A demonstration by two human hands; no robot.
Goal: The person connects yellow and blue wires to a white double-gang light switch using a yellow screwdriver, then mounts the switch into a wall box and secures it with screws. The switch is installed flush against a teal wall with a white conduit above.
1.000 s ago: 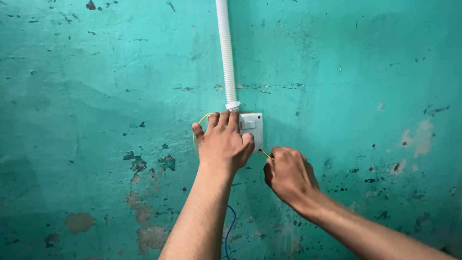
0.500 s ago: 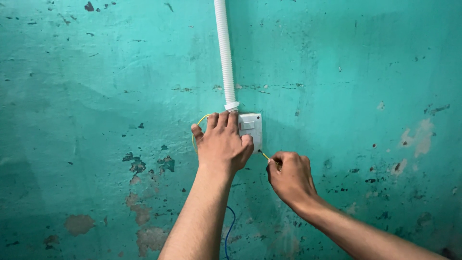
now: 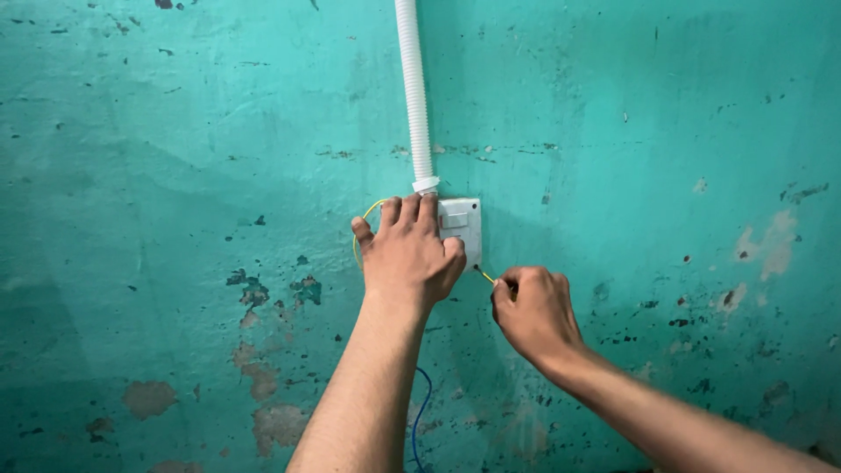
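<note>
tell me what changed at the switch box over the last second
Hardly anything: the right hand edged slightly lower, keeping its grip on the yellow wire. The left hand stays pressed over the white switch box below the corrugated conduit.

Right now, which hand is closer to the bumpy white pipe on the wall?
The left hand. Its fingertips sit just under the bottom end of the white pipe, pressing the white switch box. The right hand is lower and off to the right, pinching a thin yellow wire.
</note>
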